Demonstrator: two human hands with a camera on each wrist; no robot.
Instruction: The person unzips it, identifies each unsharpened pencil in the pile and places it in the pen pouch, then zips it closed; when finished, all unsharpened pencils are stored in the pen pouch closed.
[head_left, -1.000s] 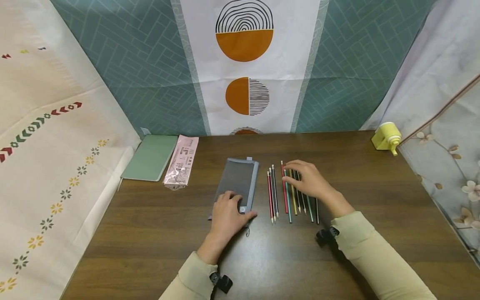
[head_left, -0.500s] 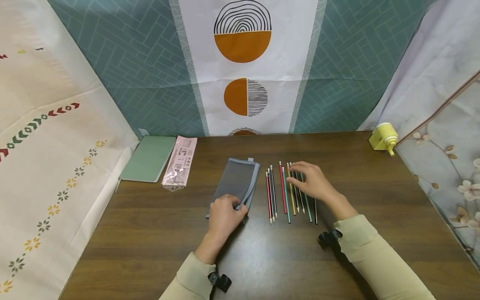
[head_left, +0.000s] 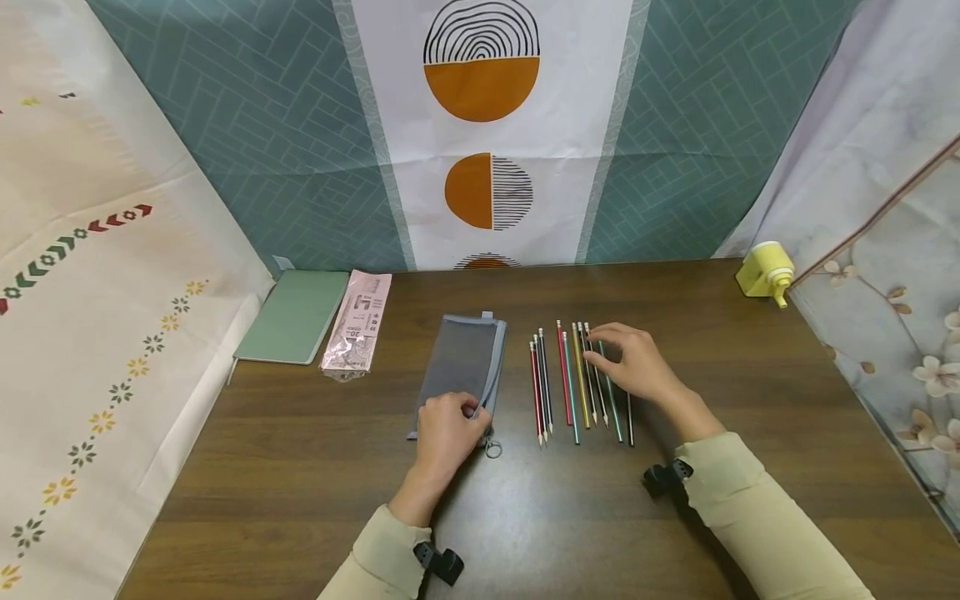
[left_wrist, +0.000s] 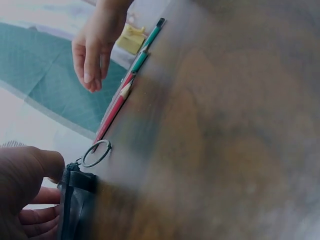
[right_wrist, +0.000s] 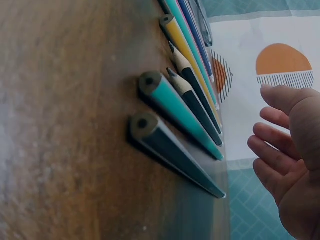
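A grey mesh zip pencil pouch [head_left: 459,358] lies flat on the wooden table. My left hand [head_left: 446,433] pinches its near end between thumb and fingers. A metal ring [left_wrist: 96,154] hangs from the zip end, beside the thumb in the left wrist view. To the pouch's right, several pencils lie side by side: a small bunch of dark red and black pencils [head_left: 537,383], then a looser row with a yellow pencil [head_left: 582,383] and a teal pencil [right_wrist: 175,110]. Above the row's right part hovers my right hand [head_left: 633,362], fingers loosely bent and holding nothing.
A green notebook [head_left: 294,317] and a pink plastic packet [head_left: 357,323] lie at the back left. At the back right corner a yellow bottle [head_left: 765,271] lies near the wall cloth. Cloths hang along the back and both sides of the table.
My left hand, earlier resting on the pouch with spread fingers, now pinches its end. The pouch has shifted slightly left, and its ring shows. My right hand has drifted a little right over the pencils.
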